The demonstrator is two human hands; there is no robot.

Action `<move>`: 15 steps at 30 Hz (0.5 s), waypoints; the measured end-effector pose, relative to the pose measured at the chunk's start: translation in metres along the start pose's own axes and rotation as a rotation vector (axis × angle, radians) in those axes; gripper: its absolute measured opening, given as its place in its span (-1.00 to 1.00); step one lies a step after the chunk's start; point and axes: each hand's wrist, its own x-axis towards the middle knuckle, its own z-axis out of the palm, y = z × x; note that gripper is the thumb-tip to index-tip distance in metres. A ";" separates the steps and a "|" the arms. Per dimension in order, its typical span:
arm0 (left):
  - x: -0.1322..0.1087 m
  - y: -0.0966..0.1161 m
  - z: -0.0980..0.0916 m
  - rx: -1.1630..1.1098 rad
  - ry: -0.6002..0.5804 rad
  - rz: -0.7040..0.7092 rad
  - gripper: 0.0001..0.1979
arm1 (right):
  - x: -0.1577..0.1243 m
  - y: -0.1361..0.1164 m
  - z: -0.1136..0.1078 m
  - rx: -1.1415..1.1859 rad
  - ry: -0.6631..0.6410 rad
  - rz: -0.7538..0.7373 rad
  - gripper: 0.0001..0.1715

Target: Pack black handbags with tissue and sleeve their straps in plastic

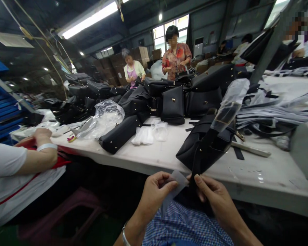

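Observation:
My left hand (154, 193) is low over my lap, its fingers pinched on a small grey sheet (175, 187). My right hand (214, 198) is beside it, fingers closed on the end of a black strap (204, 152). The strap runs up to a black handbag (207, 140) lying at the edge of the white worktable (156, 155). A clear plastic sleeve (229, 102) covers the strap's upper part. My checked garment (184, 225) lies under both hands.
Many black bags (173, 104) are piled across the table. A crumpled clear plastic bag (105, 119) and small white packets (147, 135) lie among them. A seated person in white (17, 171) is at the left. Two people (176, 54) work at the far side. Blue racks (2, 109) stand left.

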 end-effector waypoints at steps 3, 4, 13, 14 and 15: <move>-0.008 -0.008 -0.007 -0.056 0.027 -0.030 -0.73 | -0.001 -0.002 -0.007 -0.065 -0.027 -0.039 -0.52; -0.011 -0.010 -0.008 -0.064 0.043 -0.030 -0.73 | -0.001 -0.001 -0.008 -0.061 -0.033 -0.046 -0.54; -0.023 -0.019 -0.004 -0.062 0.069 -0.098 -0.71 | -0.005 0.019 0.004 0.102 0.180 -0.061 -0.57; -0.023 -0.020 -0.004 -0.047 0.067 -0.089 -0.72 | -0.006 0.019 0.006 0.102 0.220 -0.078 -0.56; -0.024 -0.021 -0.003 -0.034 0.063 -0.082 -0.73 | -0.006 0.018 0.009 0.100 0.247 -0.092 -0.55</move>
